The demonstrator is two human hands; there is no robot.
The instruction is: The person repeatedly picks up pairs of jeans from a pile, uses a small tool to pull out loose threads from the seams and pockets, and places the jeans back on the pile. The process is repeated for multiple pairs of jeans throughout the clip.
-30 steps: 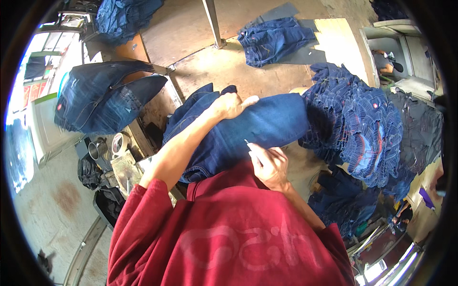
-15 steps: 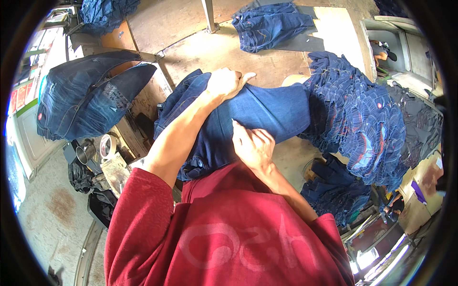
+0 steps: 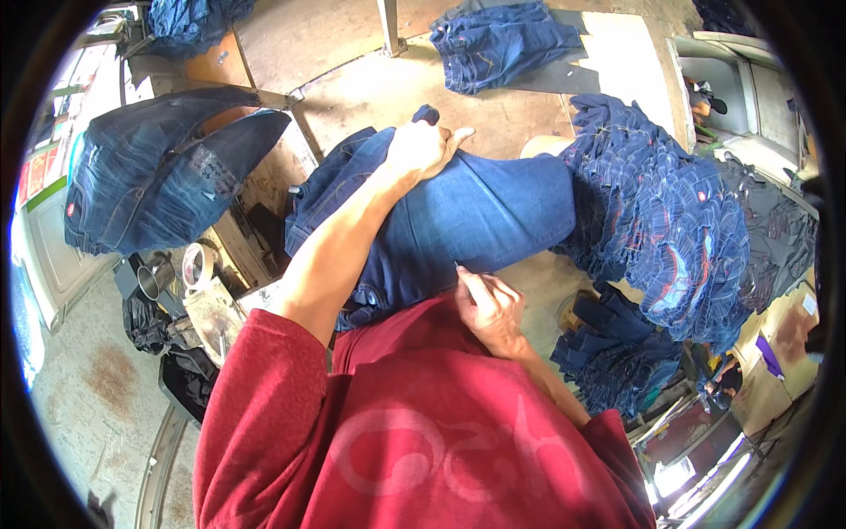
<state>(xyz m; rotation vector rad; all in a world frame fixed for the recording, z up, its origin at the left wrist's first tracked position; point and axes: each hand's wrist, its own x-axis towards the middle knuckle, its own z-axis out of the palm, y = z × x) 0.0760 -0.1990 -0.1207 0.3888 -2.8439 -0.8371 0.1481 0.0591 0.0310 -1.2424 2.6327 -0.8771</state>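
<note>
Dark blue jeans (image 3: pixel 476 212) lie spread in front of me, one leg stretched out to the right. At their far edge my left hand (image 3: pixel 421 152) is closed round the denim, its thumb pointing right and a small bunch of cloth poking up above the fist. My right hand (image 3: pixel 491 309) is by the near edge of the leg, thumb and forefinger pinched together. A tiny pale tip shows at those fingers, too small to name. The waist end of the jeans lies rumpled under and beside my left forearm.
A tall heap of blue jeans (image 3: pixel 661 212) stands to the right, with darker garments (image 3: pixel 771 229) beyond. Another pair (image 3: pixel 167 176) hangs at left, above a tape roll (image 3: pixel 199 265) and metal cup (image 3: pixel 157 278). Folded jeans (image 3: pixel 507 48) lie at the far side.
My right hand has moved nearer to me and slightly right, off the middle of the leg to its near edge. A bunch of denim now sticks up above my left fist.
</note>
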